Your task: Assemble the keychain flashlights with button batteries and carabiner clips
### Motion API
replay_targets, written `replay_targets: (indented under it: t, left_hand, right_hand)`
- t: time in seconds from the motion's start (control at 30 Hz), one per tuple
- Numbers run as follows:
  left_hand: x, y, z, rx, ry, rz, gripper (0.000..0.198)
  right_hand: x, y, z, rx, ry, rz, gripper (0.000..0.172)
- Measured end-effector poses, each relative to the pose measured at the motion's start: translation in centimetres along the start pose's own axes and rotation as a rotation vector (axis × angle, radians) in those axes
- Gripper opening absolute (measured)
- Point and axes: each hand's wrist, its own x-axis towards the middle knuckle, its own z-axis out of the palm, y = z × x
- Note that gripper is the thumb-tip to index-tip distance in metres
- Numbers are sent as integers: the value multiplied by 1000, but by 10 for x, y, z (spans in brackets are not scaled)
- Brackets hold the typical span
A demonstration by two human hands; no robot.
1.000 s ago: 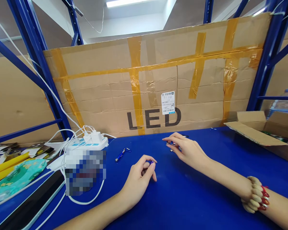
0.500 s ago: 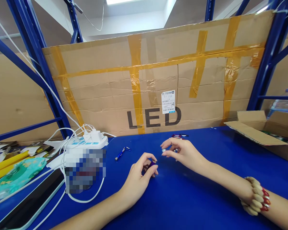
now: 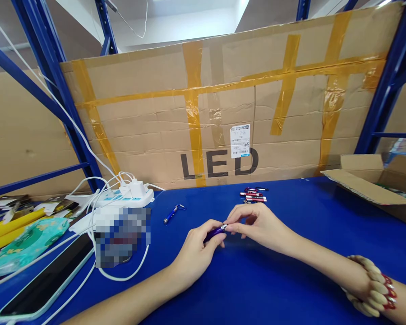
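Note:
My left hand (image 3: 199, 246) is closed around a small purple keychain flashlight (image 3: 214, 233), its tube pointing up and to the right. My right hand (image 3: 253, 221) pinches a small silver end cap (image 3: 224, 226) at the tube's upper right end. Cap and tube appear to touch, but whether they are joined I cannot tell. A blue keychain flashlight (image 3: 171, 215) with a clip lies to the left of my hands. Behind my right hand, several red and dark keychain flashlights (image 3: 254, 195) lie side by side.
A white power strip (image 3: 138, 196) with cables stands at the back left. Near it are a phone (image 3: 47, 280), a teal plastic packet (image 3: 27, 246) and yellow items (image 3: 16, 228). An open cardboard box (image 3: 358, 185) sits at right. A large cardboard sheet (image 3: 149, 135) walls the blue table's back.
My right hand has moved left and down, bringing the silver cap to the end of the purple tube. My left hand now shows more of the tube. The view has shifted slightly.

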Motion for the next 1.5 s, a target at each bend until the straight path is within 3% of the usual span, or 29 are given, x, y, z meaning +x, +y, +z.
replay_targets:
  t: [0.27,0.67,0.87,1.0,1.07,1.2,1.3,1.5]
  left_hand:
    - [0,-3,0,39,-20,25,18]
    - [-5,-6,2,193,-17,134,23]
    - [-7,-10,0,263,24,303,23]
    - [-6,-9,0,187,29,248,22]
    - [-4,-6,0,171,34,160,20]
    - [-1,-2,-1,102,62,41,15]
    - [0,0,-1,55,31,35,14]
    - [-3,-5,0,51,-69,62,10]
  right_hand:
    - [5,12,-4,48,-34,23,23]
    - [1,2,-7,-67,-125,96,21]
    - [-4,-1,2,124,-162,424,31]
    - [-5,-3,4,264,-192,555,36]
    - [-3,-2,4,185,-155,466,36]
    - [2,3,0,-58,51,124,32]
    - [3,8,-3,-97,67,-71,30]
    - [-1,10,-5,-191,21,-155,18]
